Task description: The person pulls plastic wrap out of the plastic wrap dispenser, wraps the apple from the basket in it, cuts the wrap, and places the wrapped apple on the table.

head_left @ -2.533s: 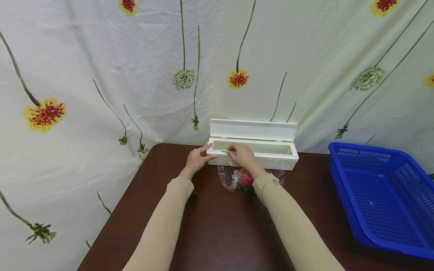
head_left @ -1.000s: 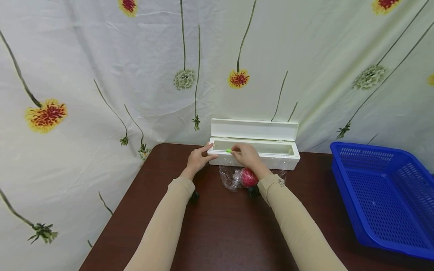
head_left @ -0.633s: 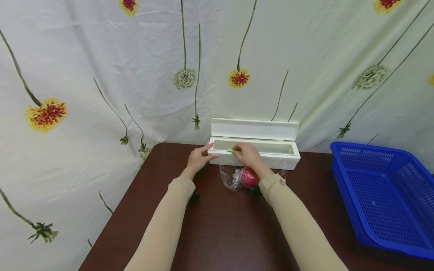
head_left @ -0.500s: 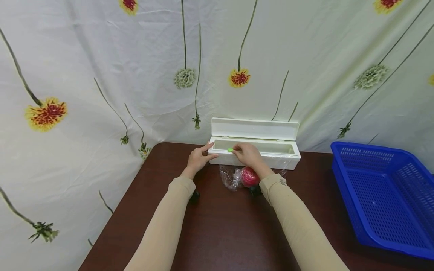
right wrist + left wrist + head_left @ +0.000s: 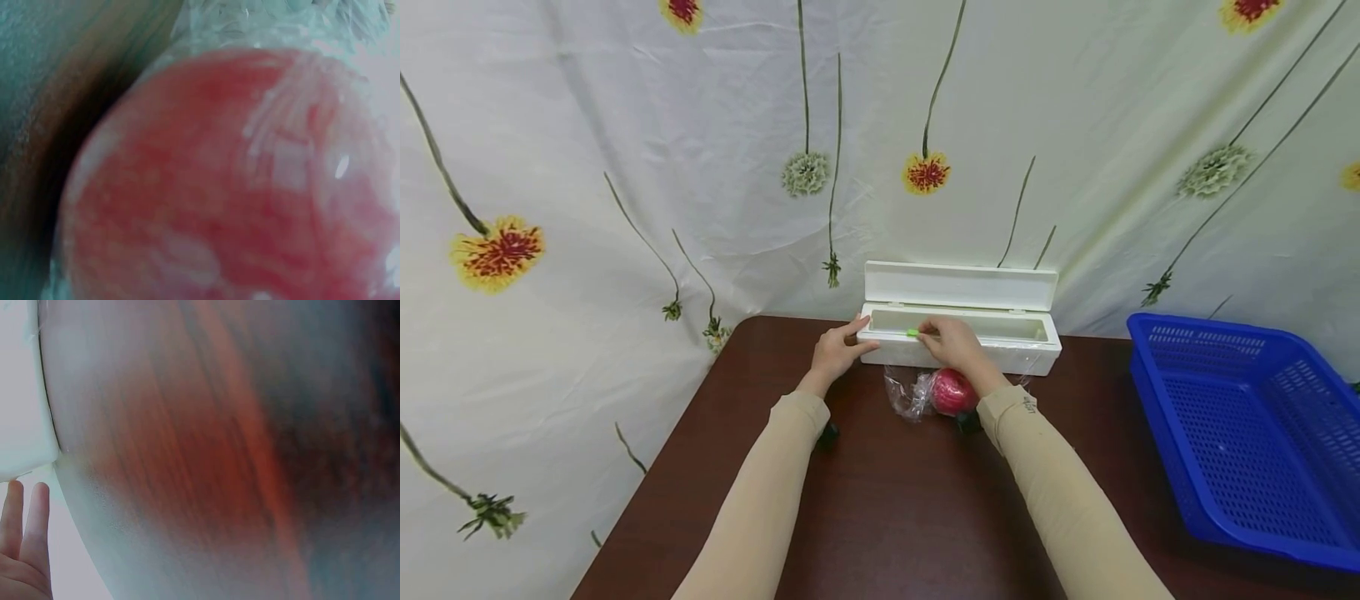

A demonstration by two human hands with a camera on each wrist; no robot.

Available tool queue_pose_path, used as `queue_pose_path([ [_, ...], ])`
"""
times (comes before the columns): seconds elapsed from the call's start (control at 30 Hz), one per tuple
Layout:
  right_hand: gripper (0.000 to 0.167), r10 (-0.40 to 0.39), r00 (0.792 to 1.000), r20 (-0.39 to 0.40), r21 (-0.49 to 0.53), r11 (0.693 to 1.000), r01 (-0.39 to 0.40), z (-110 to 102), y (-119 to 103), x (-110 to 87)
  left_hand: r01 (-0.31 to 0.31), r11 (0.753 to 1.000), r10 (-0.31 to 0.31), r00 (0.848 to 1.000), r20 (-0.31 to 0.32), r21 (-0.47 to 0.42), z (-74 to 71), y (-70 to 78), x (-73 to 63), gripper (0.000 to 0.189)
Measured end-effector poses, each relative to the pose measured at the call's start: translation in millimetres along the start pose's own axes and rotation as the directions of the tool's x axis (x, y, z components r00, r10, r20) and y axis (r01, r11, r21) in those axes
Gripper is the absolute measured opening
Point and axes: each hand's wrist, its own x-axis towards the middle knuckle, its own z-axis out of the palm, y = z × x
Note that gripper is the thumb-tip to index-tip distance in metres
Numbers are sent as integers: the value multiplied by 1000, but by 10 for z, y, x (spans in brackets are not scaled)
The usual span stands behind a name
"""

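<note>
A long white cling film dispenser (image 5: 970,357) stands at the back of the table with its lid raised. My left hand (image 5: 832,357) rests at its left end, thumb on the front wall. In the left wrist view, two straight fingers (image 5: 37,515) reach the end of the box. My right hand (image 5: 953,342) pinches a small green slide cutter (image 5: 913,332) on the front rim. Below that hand lies a red apple (image 5: 953,392), wrapped in clear cling film (image 5: 908,396) that reaches up to the dispenser. The apple fills most of the right wrist view.
A blue perforated plastic basket (image 5: 1165,417) stands at the right on the dark brown table (image 5: 880,517). Close behind the dispenser hangs a white flowered cloth (image 5: 737,125). A small dark camera (image 5: 968,421) sits under the right wrist, close to the apple.
My right hand and the green cutter have slid a little to the right along the rim, and more of the apple shows. My left hand stays at the dispenser's left end.
</note>
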Motion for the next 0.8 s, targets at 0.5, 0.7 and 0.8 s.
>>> queue_pose_path([
  [0.5,20,-11,1000,-20,35,999,12,-64,147,-49,2,1000,-2,1000,-7,-15,-15,-1,-4,64],
  [0.7,21,3,1000,-16,37,999,-2,-75,170,-75,-6,1000,6,1000,-1,-1,-11,11,-6,63],
  [0.8,21,0,1000,-22,32,999,0,-86,173,-89,-9,1000,9,1000,-3,4,-9,12,-5,64],
])
